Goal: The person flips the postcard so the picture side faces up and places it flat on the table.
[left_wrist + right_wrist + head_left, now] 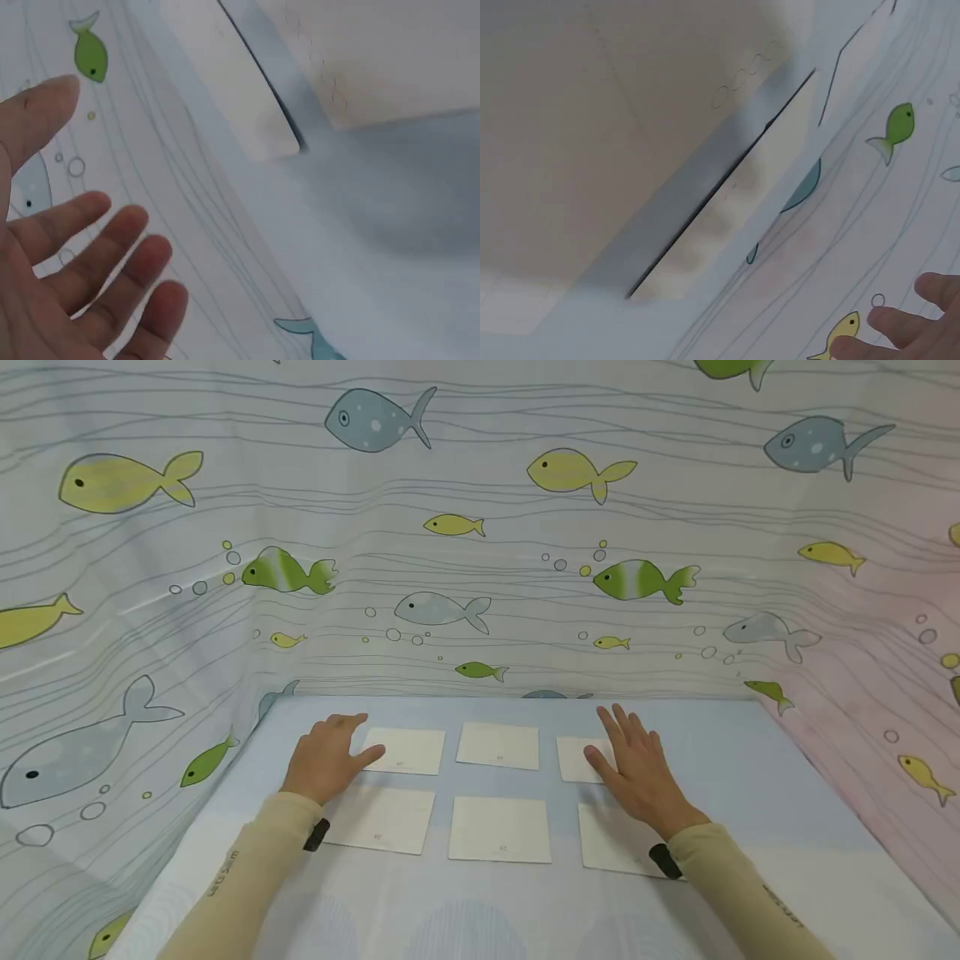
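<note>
Flat white cards lie in two rows of three. My left hand (322, 763) is held above the left side, its thumb overlapping the back-left card (408, 752) in the head view. The front-left card (386, 820) lies just below that wrist. My right hand (643, 772), fingers spread, overlaps the back-right card (576, 762) and the front-right card (611, 842). Between the hands lie the back-middle card (498, 745) and front-middle card (499, 831). In the left wrist view the left hand (90, 277) has parted fingers and holds nothing. Fingertips (900, 326) enter the right wrist view's lower right corner.
The cards lie on a pale blue and white table cover (480, 893). Behind and at both sides hangs a curtain (517, 552) printed with fish and wavy lines. Dark bands show at both wrists, below beige sleeves (247, 868). Each card bears a small mark near its front edge.
</note>
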`<control>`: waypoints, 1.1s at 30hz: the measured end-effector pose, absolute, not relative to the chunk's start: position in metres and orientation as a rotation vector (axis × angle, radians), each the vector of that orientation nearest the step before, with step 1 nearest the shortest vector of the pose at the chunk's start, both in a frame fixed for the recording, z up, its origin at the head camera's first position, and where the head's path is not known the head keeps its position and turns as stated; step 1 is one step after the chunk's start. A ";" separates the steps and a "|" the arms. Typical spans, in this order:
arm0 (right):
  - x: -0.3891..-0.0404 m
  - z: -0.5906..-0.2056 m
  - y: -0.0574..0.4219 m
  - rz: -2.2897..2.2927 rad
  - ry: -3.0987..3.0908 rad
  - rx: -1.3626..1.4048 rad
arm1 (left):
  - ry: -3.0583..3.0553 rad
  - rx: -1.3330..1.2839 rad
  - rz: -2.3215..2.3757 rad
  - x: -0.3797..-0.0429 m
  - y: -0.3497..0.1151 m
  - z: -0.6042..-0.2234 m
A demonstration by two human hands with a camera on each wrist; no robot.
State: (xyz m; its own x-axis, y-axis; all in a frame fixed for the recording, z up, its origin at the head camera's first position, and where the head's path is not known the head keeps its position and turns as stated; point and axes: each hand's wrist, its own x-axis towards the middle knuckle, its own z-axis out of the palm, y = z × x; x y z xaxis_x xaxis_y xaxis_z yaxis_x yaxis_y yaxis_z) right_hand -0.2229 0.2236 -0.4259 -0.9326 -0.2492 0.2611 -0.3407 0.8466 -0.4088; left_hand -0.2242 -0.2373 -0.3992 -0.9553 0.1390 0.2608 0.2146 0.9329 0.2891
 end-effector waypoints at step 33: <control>-0.258 -0.430 0.125 0.886 -2.856 0.649 | -3.432 -0.261 -0.709 -0.304 -0.284 -0.422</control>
State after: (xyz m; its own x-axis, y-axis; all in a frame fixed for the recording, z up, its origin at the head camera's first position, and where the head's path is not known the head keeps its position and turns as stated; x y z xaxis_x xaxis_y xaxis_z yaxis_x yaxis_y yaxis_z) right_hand -0.2583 0.1253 -0.4303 -0.9069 -0.3716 0.1987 -0.4189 0.7427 -0.5224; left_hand -0.3041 -0.2842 -0.4220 -0.9208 0.2134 -0.3266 0.0666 0.9108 0.4074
